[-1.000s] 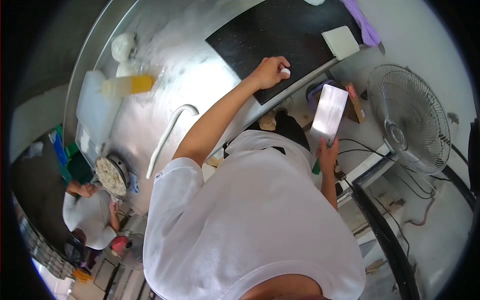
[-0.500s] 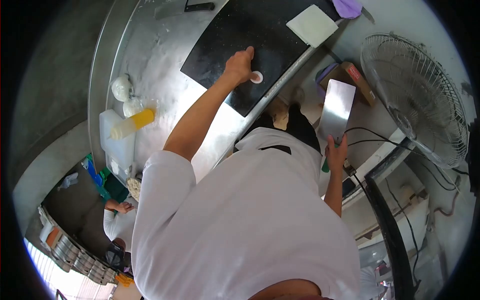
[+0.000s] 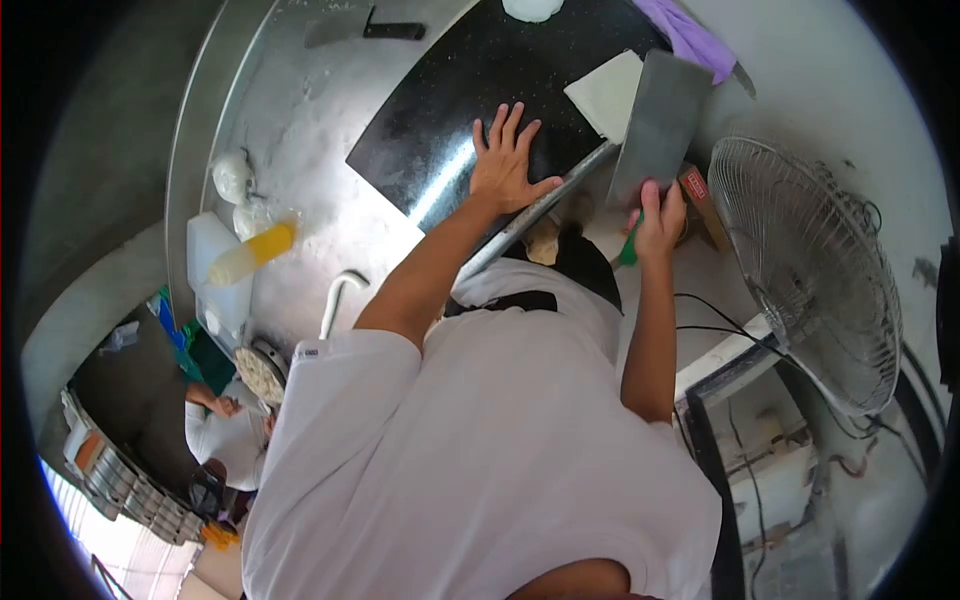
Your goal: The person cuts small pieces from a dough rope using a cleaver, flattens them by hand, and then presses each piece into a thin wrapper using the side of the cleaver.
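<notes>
My left hand point(image 3: 505, 165) lies over the black board point(image 3: 420, 150) with its fingers spread, thumb near the board's metal front edge. It holds nothing that shows. In my right hand point(image 3: 657, 218) is a cleaver point(image 3: 660, 125) with a broad rectangular blade and a green handle. The blade points away from me, past the front edge, and overlaps a pale folded cloth point(image 3: 605, 92) at the board's right end. A white lump point(image 3: 533, 8), like dough, sits at the far edge of the board, partly out of view.
A dark-handled knife point(image 3: 395, 30) lies on the steel table point(image 3: 300, 130). Left of me are a yellow squeeze bottle point(image 3: 255, 252), a white plastic container point(image 3: 205, 250) and tied bags point(image 3: 233, 175). A purple cloth point(image 3: 690, 40) and a wire fan point(image 3: 810, 270) are right. Another person point(image 3: 225, 430) is lower left.
My right hand has raised the cleaver toward the board's right end. My left hand has spread flat; the small white disc beside it no longer shows. A white lump now shows at the top.
</notes>
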A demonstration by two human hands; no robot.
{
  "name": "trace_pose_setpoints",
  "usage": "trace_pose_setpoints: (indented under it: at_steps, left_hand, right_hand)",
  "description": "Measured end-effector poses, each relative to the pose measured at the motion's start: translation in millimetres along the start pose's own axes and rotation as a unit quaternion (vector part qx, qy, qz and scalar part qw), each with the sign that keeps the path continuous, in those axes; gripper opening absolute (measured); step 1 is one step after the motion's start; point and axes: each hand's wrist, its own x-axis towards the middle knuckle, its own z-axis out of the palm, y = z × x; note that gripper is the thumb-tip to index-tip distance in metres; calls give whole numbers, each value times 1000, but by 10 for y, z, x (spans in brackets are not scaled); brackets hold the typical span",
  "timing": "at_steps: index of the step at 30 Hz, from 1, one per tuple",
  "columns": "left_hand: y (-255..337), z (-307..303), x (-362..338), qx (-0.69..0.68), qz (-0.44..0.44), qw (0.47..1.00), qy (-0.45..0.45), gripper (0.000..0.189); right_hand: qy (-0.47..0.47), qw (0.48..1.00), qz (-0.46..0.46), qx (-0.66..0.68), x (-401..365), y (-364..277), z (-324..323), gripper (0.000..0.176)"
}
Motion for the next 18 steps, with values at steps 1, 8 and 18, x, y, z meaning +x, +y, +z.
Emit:
trace_pose_setpoints:
  at_steps: [1,8,18]
  left_hand:
    - [-2,-67,-87,-9,2,999,-36,99]
    - [-156,-35,-212,-138,27,990,17,100]
    - [-95,-27,-259,-185,29,981,43,89]
  right_hand:
    - [-8,1000,13,-7,44,33,-16,31]
    - [-18,903,20,-428,912,473,-115,43]
    - [0,923,79,-377,725,676,-131,42]
